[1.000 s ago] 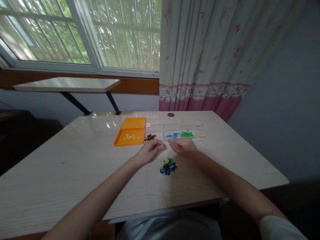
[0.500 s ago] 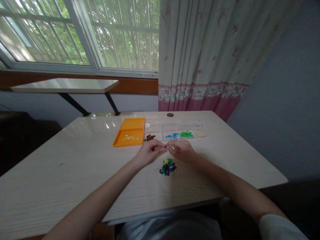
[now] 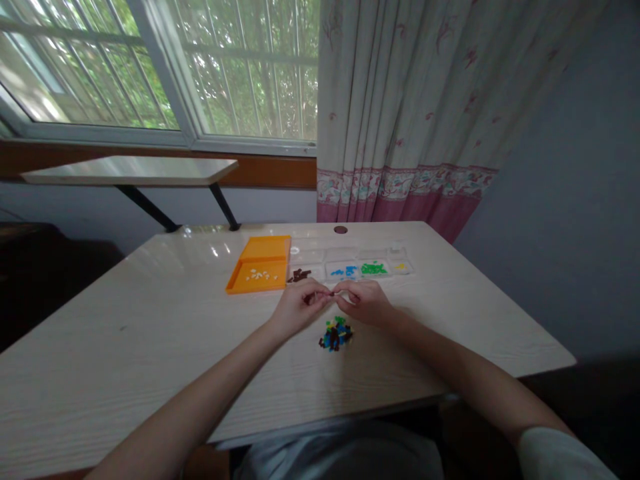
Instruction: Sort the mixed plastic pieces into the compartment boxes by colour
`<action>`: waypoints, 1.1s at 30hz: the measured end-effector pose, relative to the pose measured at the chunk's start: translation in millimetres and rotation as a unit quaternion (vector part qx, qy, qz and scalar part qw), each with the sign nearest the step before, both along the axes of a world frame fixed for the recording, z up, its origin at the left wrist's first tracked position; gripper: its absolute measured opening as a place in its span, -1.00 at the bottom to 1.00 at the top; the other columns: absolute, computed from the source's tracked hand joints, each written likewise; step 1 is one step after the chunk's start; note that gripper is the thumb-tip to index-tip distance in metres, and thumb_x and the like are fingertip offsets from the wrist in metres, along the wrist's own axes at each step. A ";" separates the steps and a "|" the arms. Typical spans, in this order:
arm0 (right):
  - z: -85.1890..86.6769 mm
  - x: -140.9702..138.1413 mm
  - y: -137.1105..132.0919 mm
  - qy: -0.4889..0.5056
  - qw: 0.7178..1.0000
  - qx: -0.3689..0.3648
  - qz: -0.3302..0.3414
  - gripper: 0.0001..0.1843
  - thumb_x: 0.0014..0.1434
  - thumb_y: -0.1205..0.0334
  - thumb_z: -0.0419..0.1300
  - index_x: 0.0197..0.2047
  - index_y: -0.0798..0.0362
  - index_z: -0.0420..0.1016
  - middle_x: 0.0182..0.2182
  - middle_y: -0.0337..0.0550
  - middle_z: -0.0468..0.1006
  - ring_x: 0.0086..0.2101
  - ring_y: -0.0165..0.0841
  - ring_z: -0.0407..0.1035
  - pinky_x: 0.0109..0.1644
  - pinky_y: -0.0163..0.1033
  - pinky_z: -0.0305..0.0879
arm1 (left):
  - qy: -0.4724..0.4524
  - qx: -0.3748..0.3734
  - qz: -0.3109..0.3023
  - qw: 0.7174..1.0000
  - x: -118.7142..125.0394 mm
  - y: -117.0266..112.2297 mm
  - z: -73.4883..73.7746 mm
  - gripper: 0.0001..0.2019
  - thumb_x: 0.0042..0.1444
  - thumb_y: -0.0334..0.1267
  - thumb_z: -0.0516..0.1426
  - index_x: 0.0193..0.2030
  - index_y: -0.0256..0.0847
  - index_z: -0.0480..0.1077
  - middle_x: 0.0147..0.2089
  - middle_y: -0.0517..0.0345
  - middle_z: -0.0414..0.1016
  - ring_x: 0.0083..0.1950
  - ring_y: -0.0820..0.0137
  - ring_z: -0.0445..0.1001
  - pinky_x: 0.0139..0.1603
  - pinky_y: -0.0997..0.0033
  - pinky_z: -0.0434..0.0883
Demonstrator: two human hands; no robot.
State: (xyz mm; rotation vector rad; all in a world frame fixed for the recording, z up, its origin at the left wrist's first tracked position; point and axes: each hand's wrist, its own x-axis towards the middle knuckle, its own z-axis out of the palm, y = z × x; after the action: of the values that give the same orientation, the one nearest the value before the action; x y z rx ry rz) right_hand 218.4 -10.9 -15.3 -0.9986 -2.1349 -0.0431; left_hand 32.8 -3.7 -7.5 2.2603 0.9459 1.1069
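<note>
The work surface was a pale wood-grain table (image 3: 150, 347), positioned below a barred window (image 3: 250, 87) with foliage outside. A patterned curtain (image 3: 380, 100) with a pink lower band hung to the right of the window. A raised shelf (image 3: 130, 171) on black supports stood at the far left of the table; a round dark disc (image 3: 341, 229) was located near the far edge. The orange case (image 3: 267, 247) lay open, with white pieces (image 3: 259, 274) in its near section. Directly to its right, the clear compartment tray (image 3: 343, 255) contained, from left to right in the near row, dark brown pieces (image 3: 299, 275), blue pieces (image 3: 346, 271), green pieces (image 3: 373, 268) and a little yellow material (image 3: 400, 266). The mixed pile (image 3: 336, 335) of brown, blue, green and yellow pieces lay loose on the table, nearer to me than the tray. My left hand (image 3: 301, 303) and right hand (image 3: 364, 301) were located between tray and pile. The fingertips of both were closed in a narrow pinch, meeting at one small dark piece (image 3: 331, 293); its exact shape was too small to tell.
</note>
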 end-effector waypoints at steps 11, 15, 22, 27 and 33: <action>9.9 23.5 8.8 -0.099 0.953 -0.256 0.131 -0.83 0.06 0.22 0.10 -0.32 0.07 0.48 -0.68 -0.38 0.24 -0.64 -0.58 0.10 -0.51 -0.47 0.01 | -0.094 0.063 0.133 0.985 -20.3 6.9 15.0 -0.86 0.03 -0.22 0.13 -0.36 -0.25 0.44 -0.39 0.13 0.45 -0.45 0.52 0.33 -0.44 0.55 0.28; 7.9 26.5 10.7 -0.116 0.928 -0.318 0.157 -0.80 0.01 0.17 0.16 -0.34 0.12 0.48 -0.70 -0.39 0.23 -0.65 -0.58 0.09 -0.55 -0.48 -0.01 | -0.130 0.099 0.153 0.975 -22.9 6.6 19.0 -0.87 0.01 -0.24 0.16 -0.37 -0.25 0.45 -0.38 0.13 0.46 -0.44 0.52 0.34 -0.42 0.55 0.30; 6.6 22.6 11.6 -0.133 0.927 -0.319 0.146 -0.84 -0.03 0.23 0.18 -0.35 0.11 0.49 -0.67 -0.36 0.32 -0.64 -0.58 0.15 -0.52 -0.48 0.03 | -0.133 0.126 0.155 0.971 -19.0 2.9 19.2 -0.88 0.00 -0.24 0.16 -0.38 -0.23 0.47 -0.41 0.14 0.46 -0.44 0.51 0.35 -0.43 0.54 0.30; 7.7 22.9 11.3 -0.130 0.926 -0.323 0.148 -0.85 -0.02 0.24 0.17 -0.36 0.11 0.50 -0.66 -0.36 0.32 -0.63 -0.58 0.13 -0.52 -0.48 0.02 | -0.133 0.128 0.161 0.969 -18.3 1.5 18.5 -0.87 0.01 -0.22 0.15 -0.39 -0.24 0.46 -0.42 0.13 0.46 -0.44 0.51 0.35 -0.42 0.53 0.30; 7.7 24.5 11.1 -0.110 0.919 -0.341 0.162 -0.85 0.00 0.25 0.16 -0.36 0.12 0.48 -0.66 -0.37 0.25 -0.63 -0.59 0.07 -0.54 -0.49 -0.03 | -0.079 0.098 0.162 0.979 -26.0 11.4 17.7 -0.84 0.02 -0.21 0.13 -0.37 -0.25 0.45 -0.43 0.14 0.45 -0.47 0.52 0.33 -0.44 0.56 0.27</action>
State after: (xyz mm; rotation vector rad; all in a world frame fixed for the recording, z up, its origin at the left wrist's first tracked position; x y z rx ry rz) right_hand 242.9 0.2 -7.6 -1.0267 -2.5604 0.8401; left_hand 6.8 7.6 10.2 2.1750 1.2143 1.5576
